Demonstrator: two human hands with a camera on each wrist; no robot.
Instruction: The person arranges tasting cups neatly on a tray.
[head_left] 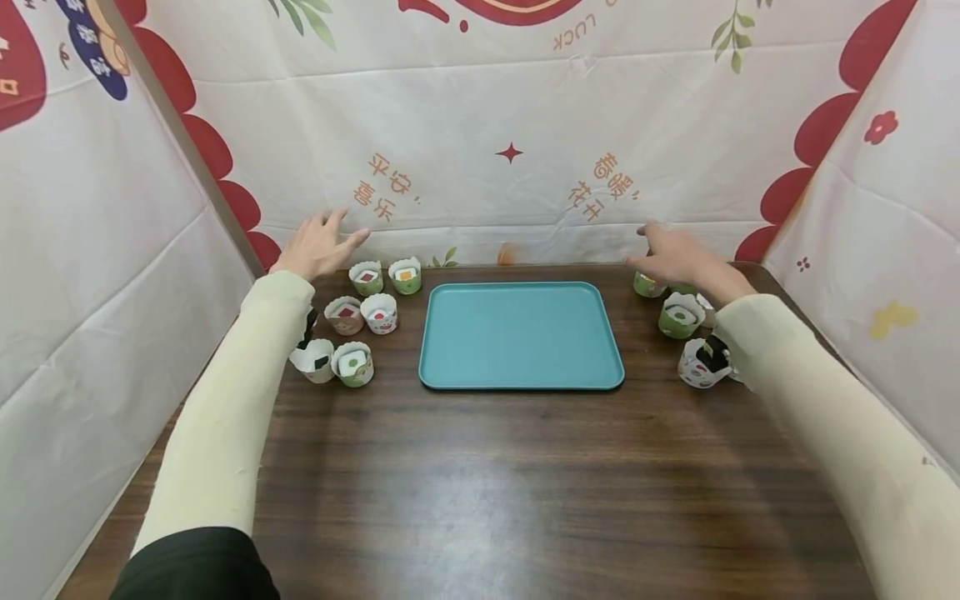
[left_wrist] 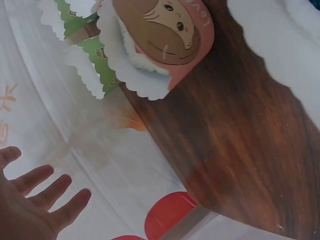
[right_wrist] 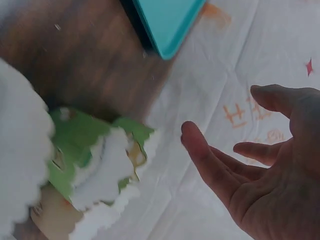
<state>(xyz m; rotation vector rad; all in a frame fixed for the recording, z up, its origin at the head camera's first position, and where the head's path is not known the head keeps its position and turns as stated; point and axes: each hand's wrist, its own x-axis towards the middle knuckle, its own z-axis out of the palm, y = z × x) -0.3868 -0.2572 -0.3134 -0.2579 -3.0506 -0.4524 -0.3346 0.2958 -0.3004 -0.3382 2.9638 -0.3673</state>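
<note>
My left hand [head_left: 310, 247] hovers at the back left with fingers spread, holding nothing. Below and beside it stand several paper cupcake cups, among them a pink one [head_left: 344, 315], a green one [head_left: 367, 278] and a white one [head_left: 380, 314]. White pieces with coloured centres sit in them. In the left wrist view, a pink cup with a cartoon face [left_wrist: 192, 55] is closest. My right hand [head_left: 681, 257] is held over the back right cups, fingers apart, gripping nothing. Beneath it are a green cup [head_left: 678, 321] and a white cup [head_left: 697, 372]; the arm partly hides others.
A turquoise tray [head_left: 521, 335] with nothing on it lies between the two groups of cups on the dark wooden table [head_left: 465, 483]. White printed cloth [head_left: 480, 108] rises behind the table and along both sides.
</note>
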